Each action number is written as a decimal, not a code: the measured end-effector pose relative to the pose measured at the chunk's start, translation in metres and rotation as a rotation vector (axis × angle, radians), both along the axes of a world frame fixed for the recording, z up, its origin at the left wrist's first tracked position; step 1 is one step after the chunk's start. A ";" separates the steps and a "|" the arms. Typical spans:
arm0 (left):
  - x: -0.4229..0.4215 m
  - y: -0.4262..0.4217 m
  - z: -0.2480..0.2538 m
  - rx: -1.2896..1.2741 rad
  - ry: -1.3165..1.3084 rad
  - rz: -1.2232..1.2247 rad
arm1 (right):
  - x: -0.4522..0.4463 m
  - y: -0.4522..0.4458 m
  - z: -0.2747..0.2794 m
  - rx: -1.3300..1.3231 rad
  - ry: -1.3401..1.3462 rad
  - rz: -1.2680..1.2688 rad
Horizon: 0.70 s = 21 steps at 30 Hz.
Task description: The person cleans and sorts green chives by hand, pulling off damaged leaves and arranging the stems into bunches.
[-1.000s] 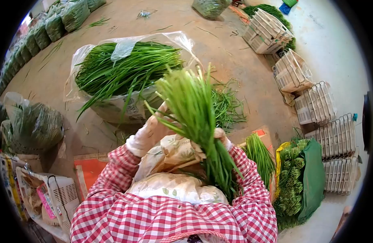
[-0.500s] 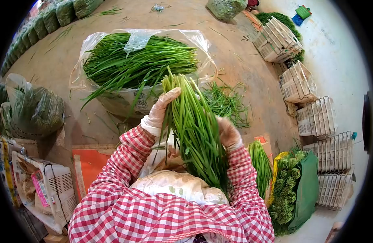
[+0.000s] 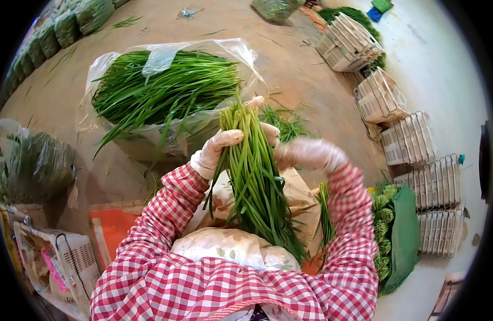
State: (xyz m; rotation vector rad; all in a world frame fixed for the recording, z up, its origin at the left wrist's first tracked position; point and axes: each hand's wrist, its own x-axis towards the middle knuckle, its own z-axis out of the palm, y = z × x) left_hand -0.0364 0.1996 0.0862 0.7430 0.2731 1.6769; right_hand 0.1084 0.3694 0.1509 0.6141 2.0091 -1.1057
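My left hand (image 3: 217,152), in a whitish glove, is wrapped round a bunch of garlic chives (image 3: 252,166). Its thumb lies across the front, and fingertips show on the far side of the stems. The pale stem ends point up and away; the green leaves hang down towards my lap. My right hand (image 3: 308,154), also gloved, is just right of the bunch and smeared by motion, so its fingers cannot be made out. Beyond the bunch, a large clear plastic bag (image 3: 190,136) stands open, filled with more chives (image 3: 166,91).
Loose chive trimmings (image 3: 284,123) lie on the floor beyond my right hand. White crates (image 3: 410,139) line the right wall. Bundled greens (image 3: 383,235) sit beside a green sack (image 3: 404,235). A filled bag (image 3: 38,166) and a white basket (image 3: 78,259) are at left.
My right hand has swung outward and up, away from the lower right side of the bunch. My left hand keeps its grip. The whole view has shifted slightly.
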 end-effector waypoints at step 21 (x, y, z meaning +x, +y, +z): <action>0.001 0.040 -0.029 -0.009 -0.042 0.089 | -0.030 -0.045 0.051 0.598 0.361 -0.001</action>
